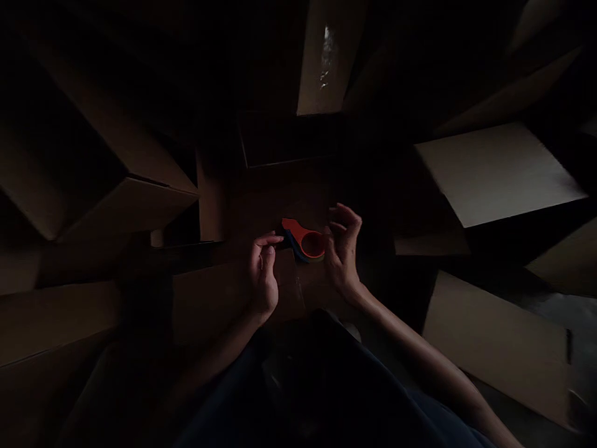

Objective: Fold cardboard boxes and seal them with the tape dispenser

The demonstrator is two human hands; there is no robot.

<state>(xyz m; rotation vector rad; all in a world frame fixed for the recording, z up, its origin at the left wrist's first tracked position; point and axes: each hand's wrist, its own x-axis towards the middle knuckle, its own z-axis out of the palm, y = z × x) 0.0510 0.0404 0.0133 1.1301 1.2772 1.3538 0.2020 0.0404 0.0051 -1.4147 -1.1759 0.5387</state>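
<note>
An orange-and-blue tape dispenser [291,228] with a round orange ring is between my hands, above a cardboard box [224,289] in front of my legs. My left hand [265,270] is beside its blue edge, index finger stretched toward it and thumb apart. On the ring side is my right hand [344,255], fingers bent upward and spread, thumb near the ring. In the gloom I cannot make out whether the fingertips touch the dispenser. Neither hand is visibly wrapped round it.
Cardboard boxes crowd around me: a large one [125,208] at left, a taped one [326,68] ahead, and others [499,171] at right, one lower right [499,342]. My dark-clothed legs [326,373] are below. The light is very dim.
</note>
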